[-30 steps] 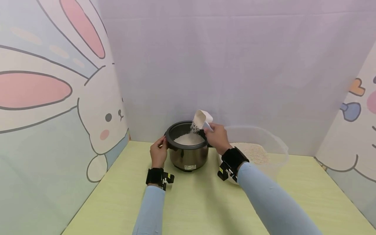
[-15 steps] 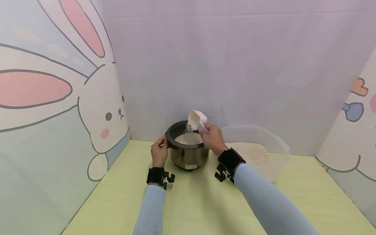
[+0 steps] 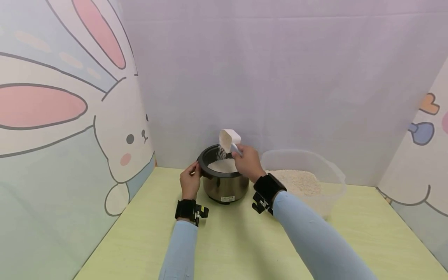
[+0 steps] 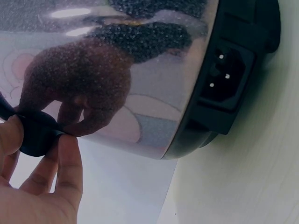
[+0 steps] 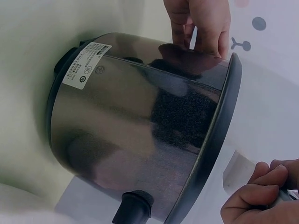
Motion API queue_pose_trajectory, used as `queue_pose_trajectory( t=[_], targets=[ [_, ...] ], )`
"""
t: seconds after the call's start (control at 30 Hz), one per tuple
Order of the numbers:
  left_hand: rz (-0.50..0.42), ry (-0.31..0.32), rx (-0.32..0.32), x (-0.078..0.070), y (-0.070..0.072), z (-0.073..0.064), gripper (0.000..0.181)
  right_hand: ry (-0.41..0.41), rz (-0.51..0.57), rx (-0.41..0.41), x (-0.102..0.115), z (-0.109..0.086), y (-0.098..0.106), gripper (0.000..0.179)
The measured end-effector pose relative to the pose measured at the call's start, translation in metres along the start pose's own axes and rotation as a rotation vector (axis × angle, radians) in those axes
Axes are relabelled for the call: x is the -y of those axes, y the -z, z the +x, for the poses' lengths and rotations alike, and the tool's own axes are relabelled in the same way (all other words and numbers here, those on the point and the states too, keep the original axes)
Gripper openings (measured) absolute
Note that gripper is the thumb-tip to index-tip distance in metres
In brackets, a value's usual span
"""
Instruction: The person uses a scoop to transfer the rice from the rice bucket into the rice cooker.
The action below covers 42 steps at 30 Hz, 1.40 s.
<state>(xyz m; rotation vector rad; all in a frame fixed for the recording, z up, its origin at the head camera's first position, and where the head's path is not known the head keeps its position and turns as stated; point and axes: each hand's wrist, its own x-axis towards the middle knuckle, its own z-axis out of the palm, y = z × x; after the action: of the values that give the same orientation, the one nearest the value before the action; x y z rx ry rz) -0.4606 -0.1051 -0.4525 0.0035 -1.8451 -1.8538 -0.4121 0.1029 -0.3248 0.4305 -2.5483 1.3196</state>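
A rice cooker [image 3: 225, 188] with a shiny metal body and black rim stands lidless on the table. White rice [image 3: 222, 166] lies inside it. My left hand [image 3: 190, 181] pinches the cooker's black side handle [image 4: 38, 134] between thumb and fingers. Over the pot, my right hand [image 3: 249, 161] grips the pale blue handle of a white measuring scoop [image 3: 231, 139]. The scoop is tipped to the left, and rice grains [image 3: 221, 152] fall from its mouth into the pot. In the right wrist view, the scoop shows just past the rim, with fingers curled round its handle.
To the right of the cooker, a clear plastic tub [image 3: 329, 175] holds a heap of rice [image 3: 301, 181]. A power socket [image 4: 226, 77] sits low on the cooker's side. The pale green table [image 3: 224, 245] ends at a wall behind and rabbit-printed panels at the sides.
My right hand has moved left with the scoop across the pot, rice pouring from it throughout. The left hand has stayed at the cooker's handle.
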Motion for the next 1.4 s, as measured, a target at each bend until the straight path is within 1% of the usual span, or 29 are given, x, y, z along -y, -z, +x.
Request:
queue_pose_trajectory(
  t=[0.1,0.23,0.53,0.8,1.0,1.23,1.4],
  targets=[
    [-0.001,0.001,0.0,0.001,0.0,0.0,0.024,0.052,-0.042,-0.004,-0.001,0.0,-0.001,0.033],
    [-0.002,0.003,0.003,0.0,-0.001,-0.001,0.024,0.078,-0.063,-0.005,-0.002,0.0,-0.001,0.031],
    [-0.001,0.005,-0.002,0.0,-0.001,-0.001,0.024,0.077,-0.114,-0.036,-0.01,0.003,0.003,0.035],
    [-0.004,0.003,-0.002,0.001,-0.001,-0.001,0.024,0.106,-0.153,-0.058,-0.017,0.002,0.008,0.03],
    [-0.012,0.001,0.002,0.001,-0.001,-0.001,0.024,0.117,-0.198,-0.076,-0.023,0.0,0.012,0.02],
    [-0.004,0.004,-0.007,-0.001,-0.001,-0.001,0.024,0.123,-0.219,-0.067,-0.032,-0.002,0.017,0.027],
    [0.003,0.006,-0.008,-0.002,-0.001,-0.001,0.024,0.13,-0.243,-0.067,-0.041,-0.003,0.021,0.025]
  ],
)
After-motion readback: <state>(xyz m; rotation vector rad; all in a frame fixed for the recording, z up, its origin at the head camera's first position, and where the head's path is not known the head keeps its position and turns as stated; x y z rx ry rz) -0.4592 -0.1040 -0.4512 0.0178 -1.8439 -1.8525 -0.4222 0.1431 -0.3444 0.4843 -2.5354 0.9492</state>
